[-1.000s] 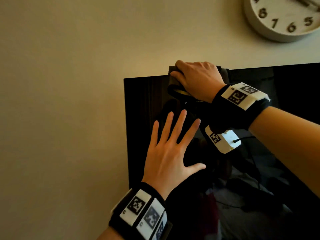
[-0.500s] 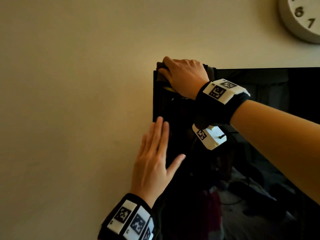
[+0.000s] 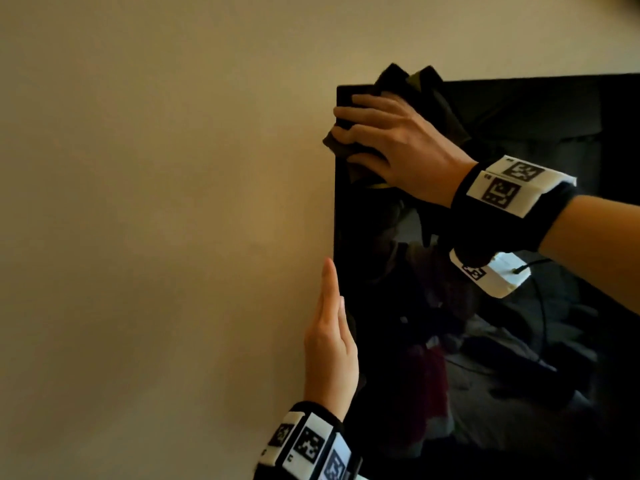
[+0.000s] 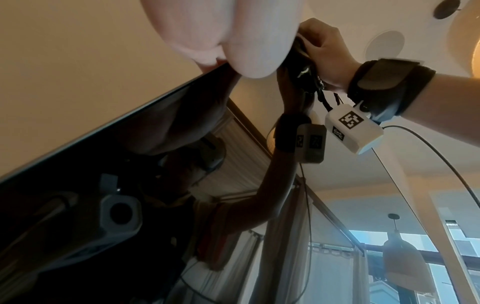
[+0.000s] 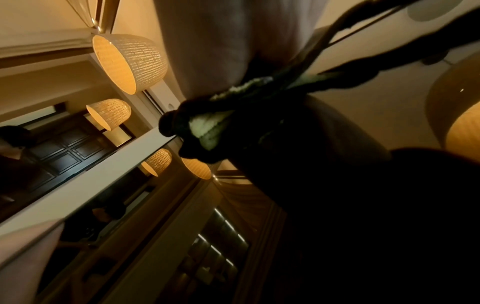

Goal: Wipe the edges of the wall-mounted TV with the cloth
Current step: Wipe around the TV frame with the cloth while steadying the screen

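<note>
The black wall-mounted TV (image 3: 519, 116) fills the right of the head view, its top left corner near the middle. My right hand (image 3: 391, 140) holds a dark cloth (image 3: 429, 95) against that corner, fingers curled round the left edge with the cloth bunched beneath them. The cloth (image 5: 207, 133) shows dark with a pale green inner side in the right wrist view. My left hand (image 3: 330, 334) lies flat with straight fingers against the TV's left edge, lower down. The left wrist view shows the right hand (image 4: 327, 51) gripping the cloth above the glossy screen (image 4: 78, 205).
Bare beige wall (image 3: 156, 220) stretches left of the TV. The screen reflects the room and my arms. A wrist camera cable (image 3: 540, 299) hangs below my right wrist. Pendant lamps (image 5: 127, 61) show in the right wrist view.
My right hand has moved with the cloth from the top edge round the corner onto the left edge. My left hand slid left off the screen face to its side edge, fingers closed together.
</note>
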